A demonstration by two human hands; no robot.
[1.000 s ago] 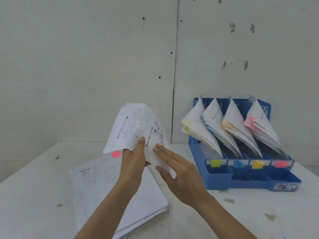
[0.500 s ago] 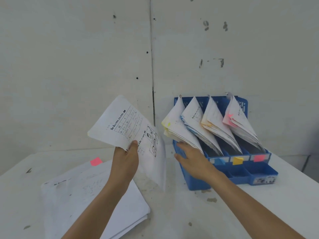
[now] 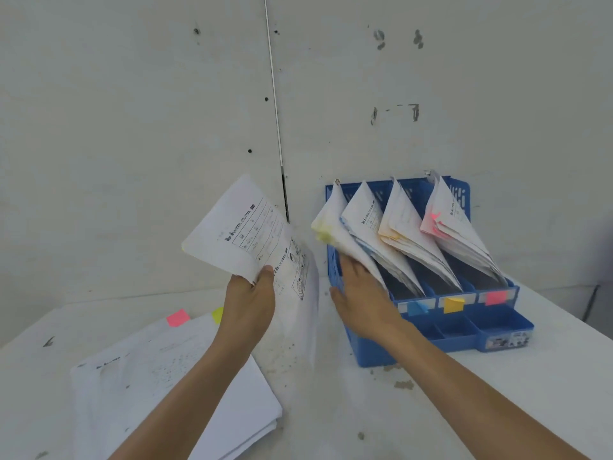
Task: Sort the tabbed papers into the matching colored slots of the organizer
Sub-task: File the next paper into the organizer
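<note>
White wall [image 3: 132, 127] fills the top, a thin seam [image 3: 274, 94] running down at 12 o'clock, dark scuffs [image 3: 396, 112] at 1 o'clock. Down at 5 o'clock, brown stains [image 3: 403, 384] spot the white table [image 3: 514, 386].

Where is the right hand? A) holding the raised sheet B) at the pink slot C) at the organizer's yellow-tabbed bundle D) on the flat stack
C: the right hand touches the yellow-tabbed bundle at the left end of the blue organizer; the left hand holds the raised sheet.
</note>
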